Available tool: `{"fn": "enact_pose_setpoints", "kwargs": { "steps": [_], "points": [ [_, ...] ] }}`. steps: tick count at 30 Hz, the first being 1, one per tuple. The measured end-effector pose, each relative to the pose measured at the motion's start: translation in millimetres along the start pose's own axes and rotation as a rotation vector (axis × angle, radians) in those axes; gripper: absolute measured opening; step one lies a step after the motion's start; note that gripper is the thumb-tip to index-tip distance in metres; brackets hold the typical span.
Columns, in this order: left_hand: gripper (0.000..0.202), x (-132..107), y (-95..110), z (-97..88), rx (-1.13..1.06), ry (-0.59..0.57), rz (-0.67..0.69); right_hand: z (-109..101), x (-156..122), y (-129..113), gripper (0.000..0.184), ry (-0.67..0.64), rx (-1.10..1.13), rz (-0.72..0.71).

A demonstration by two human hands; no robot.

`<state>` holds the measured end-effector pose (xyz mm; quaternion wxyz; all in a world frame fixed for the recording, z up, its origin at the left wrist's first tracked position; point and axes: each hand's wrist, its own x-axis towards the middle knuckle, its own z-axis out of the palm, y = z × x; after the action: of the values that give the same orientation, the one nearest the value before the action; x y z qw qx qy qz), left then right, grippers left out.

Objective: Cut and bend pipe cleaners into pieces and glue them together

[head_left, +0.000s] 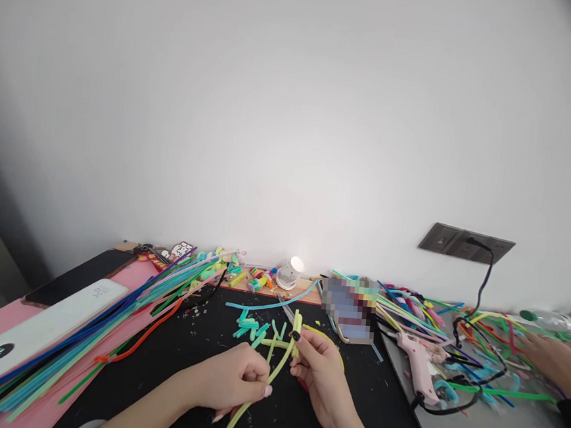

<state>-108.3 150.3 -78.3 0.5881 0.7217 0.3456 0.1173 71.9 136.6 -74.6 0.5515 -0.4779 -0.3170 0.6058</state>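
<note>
My left hand (pixel 239 380) is closed, its thumb and fingers pinching a long pale-yellow pipe cleaner (pixel 235 422) that runs down toward the bottom edge. Held upright in the closed fingertips of my right hand (pixel 320 372) are yellow pipe cleaner pieces (pixel 297 322), close together. More yellow strands cross between the two hands. Just beyond them, short turquoise pipe cleaner pieces (pixel 246 324) lie on the black mat (pixel 169 363). A pair of scissors (pixel 287 312) is partly hidden behind the yellow pieces. Something yellow and round lies beneath my right hand, mostly covered.
Long coloured pipe cleaners (pixel 102 338) and a white power bank (pixel 39 330) lie at left. A paper cup (pixel 291 272) stands by the wall, near a blurred-out phone (pixel 349 311). At right are a pink glue gun (pixel 419 366), its black cord, a bottle (pixel 556 321) and another person's hand (pixel 551 360).
</note>
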Motion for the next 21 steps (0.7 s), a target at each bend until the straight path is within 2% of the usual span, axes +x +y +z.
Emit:
{"fn": "enact_pose_setpoints", "kwargs": {
  "steps": [4, 6, 8, 11, 13, 21],
  "points": [
    [0.037, 1.0, -1.3, 0.4, -0.033, -0.05, -0.013, -1.4, -0.4, -0.1, 0.025, -0.075, 0.01, -0.002],
    [0.033, 3.4, -0.1, 1.1, -0.101, -0.031, -0.012, -2.1, -1.4, 0.0, 0.023, -0.12, 0.019, 0.004],
    [0.031, 7.7, 1.8, 0.9, -0.191, 0.069, 0.023, -1.7, -2.8, 0.1, 0.022, -0.166, 0.007, 0.016],
    [0.031, 14.9, 3.7, -2.0, -0.296, 0.311, 0.105, 1.0, -5.2, 0.0, 0.023, -0.218, -0.044, 0.022],
    [0.033, 18.2, 3.9, -4.5, -0.33, 0.408, 0.118, 3.7, -6.3, 0.3, 0.025, -0.239, -0.097, 0.023],
    [0.025, 20.6, 2.9, -2.1, -0.409, 0.392, 0.128, 11.2, -3.0, 10.5, 0.032, -0.282, -0.275, -0.003]
  ]
}}
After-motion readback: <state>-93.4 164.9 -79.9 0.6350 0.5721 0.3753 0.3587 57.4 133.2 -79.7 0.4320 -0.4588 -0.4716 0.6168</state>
